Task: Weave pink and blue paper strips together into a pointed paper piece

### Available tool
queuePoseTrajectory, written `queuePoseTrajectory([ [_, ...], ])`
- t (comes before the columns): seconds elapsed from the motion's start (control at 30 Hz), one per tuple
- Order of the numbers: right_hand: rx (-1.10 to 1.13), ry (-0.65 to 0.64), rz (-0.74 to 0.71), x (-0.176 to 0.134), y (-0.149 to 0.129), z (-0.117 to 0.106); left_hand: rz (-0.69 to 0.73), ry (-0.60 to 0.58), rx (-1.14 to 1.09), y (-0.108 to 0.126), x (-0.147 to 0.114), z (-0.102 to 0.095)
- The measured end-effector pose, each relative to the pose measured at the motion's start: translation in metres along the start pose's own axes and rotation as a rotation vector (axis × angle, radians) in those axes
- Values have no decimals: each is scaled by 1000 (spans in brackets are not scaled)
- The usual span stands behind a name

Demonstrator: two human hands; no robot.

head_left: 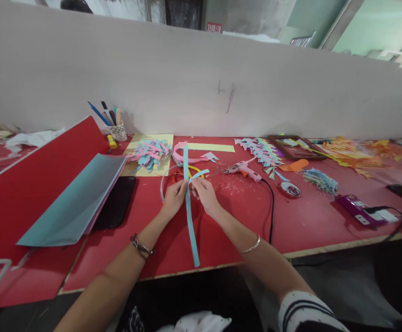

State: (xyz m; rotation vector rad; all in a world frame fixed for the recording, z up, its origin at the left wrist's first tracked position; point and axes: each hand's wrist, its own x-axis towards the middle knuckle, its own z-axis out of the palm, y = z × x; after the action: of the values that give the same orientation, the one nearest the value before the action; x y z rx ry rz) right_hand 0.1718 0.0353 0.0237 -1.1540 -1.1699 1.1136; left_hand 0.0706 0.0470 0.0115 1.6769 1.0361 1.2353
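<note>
Light-blue strip [191, 221] runs near to far, near end slanting right, pinched mid-length by both hands [175, 196].

- One long light-blue strip [191, 226], narrow and nearly straight, extends over the red surface [176, 242], its lower end close to the near edge.
- One shorter blue piece [201, 174] is curving toward the right edge.
</note>
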Motion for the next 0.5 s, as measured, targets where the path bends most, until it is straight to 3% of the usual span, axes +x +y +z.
queuePoseTrajectory([
  [0.17,-37,-34,-63,-3,-3,4,13,51,31,0,-1,-1],
  [0.5,-21,-49,49,-2,2,2,-3,140,20,-2,-1,0],
])
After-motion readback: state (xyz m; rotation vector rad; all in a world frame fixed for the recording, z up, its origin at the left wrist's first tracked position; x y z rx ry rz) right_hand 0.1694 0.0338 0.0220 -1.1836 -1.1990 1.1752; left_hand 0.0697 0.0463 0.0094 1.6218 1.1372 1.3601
